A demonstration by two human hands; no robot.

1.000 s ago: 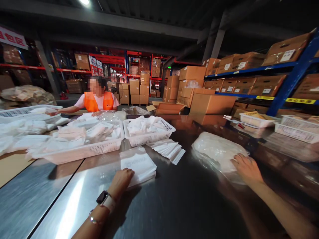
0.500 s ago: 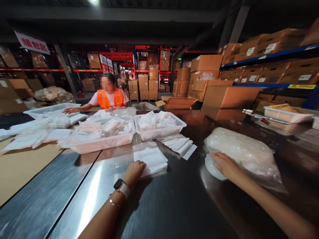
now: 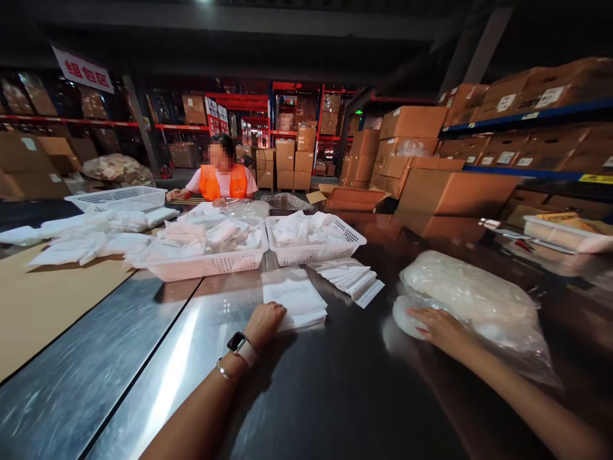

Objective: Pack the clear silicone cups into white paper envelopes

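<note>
On the polished steel table (image 3: 335, 396), the left hand (image 3: 269, 321) presses flat on a stack of white paper sleeves (image 3: 294, 299) while the right hand (image 3: 438, 327), fingers spread, touches a bulging clear plastic bag (image 3: 474, 306) that looks slippery and may slide.

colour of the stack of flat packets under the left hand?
White, with faint print on top; the stack of flat packets shows best in the head view, left hand on its near edge.

A single head-worn view looks forward and slightly down along the steel bench (image 3: 335, 396) from close above its near edge, forearms entering from the bottom, warehouse shelving (image 3: 527, 128) filling the upper right.
</note>
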